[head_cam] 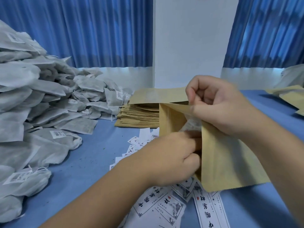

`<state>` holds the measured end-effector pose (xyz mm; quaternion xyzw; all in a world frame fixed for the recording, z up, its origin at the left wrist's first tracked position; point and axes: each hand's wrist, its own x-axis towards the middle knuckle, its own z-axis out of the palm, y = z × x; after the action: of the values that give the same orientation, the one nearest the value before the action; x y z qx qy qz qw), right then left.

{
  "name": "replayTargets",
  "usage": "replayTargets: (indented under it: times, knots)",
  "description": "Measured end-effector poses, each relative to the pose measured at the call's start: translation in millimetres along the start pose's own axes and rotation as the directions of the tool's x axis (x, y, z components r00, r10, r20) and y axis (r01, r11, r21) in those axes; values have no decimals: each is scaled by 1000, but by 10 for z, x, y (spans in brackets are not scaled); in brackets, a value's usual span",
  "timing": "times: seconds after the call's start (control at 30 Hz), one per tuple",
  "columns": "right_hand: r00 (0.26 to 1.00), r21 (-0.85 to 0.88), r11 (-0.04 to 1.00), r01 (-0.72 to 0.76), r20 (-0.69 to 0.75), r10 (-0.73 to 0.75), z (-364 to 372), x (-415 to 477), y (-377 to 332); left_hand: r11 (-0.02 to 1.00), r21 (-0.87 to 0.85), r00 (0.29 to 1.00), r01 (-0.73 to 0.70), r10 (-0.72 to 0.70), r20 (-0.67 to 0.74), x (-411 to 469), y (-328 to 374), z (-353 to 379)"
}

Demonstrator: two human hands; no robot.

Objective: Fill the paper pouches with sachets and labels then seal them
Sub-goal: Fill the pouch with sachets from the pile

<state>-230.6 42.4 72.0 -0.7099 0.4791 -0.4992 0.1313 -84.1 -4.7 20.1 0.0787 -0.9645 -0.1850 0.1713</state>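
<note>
An open brown paper pouch (227, 155) is held above the blue table (92, 155), its mouth turned toward the left. My right hand (218, 104) pinches the pouch's upper lip and keeps it open. My left hand (172, 155) has its curled fingers pushed into the mouth. A white sachet (192, 125) shows inside the pouch. What my left fingers hold is hidden. Printed white labels (166, 208) lie scattered on the table under my hands.
A big heap of white sachets (32, 102) fills the left side. A stack of flat empty pouches (143, 112) lies behind the held pouch. More pouches (289, 97) sit at the far right. Blue curtains (82, 30) and a white pillar (189, 43) close the back.
</note>
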Motion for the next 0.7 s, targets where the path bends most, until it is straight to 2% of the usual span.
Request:
replayTargets:
  times: [0.07, 0.13, 0.23, 0.3, 0.4, 0.47, 0.53, 0.63, 0.7]
  knots:
    - [999, 2, 1000, 17, 40, -17, 28, -18, -41, 998, 6, 996, 67, -68, 61, 25, 36, 44]
    - [998, -35, 999, 15, 55, -13, 40, -26, -42, 994, 18, 992, 106, -107, 61, 34, 7, 73]
    - [1000, -150, 989, -17, -3, 17, 2, -37, 25, 999, 31, 991, 7, -3, -133, -25, -83, 83]
    - [999, -246, 969, -34, -41, 24, -31, -60, 83, 998, 42, 958, -49, 58, -282, -82, -151, 68]
    - [994, -333, 941, -65, -102, 33, -64, -130, 174, 998, 58, 919, -27, 48, -391, -170, -240, 61]
    - [989, -412, 906, -93, -141, 37, -79, -187, 229, 997, 52, 938, 62, -41, -345, -212, -291, 65]
    - [985, -511, 852, -119, -167, 38, -97, -255, 261, 989, 100, 975, 108, -85, -206, -244, -329, 97]
    - [987, -628, 767, -130, -159, 37, -114, -401, 288, 968, 242, 997, 71, -77, 18, -251, -324, 184]
    - [985, -663, 734, -146, -166, 46, -118, -513, 304, 956, 290, 992, 50, -82, 99, -238, -310, 240]
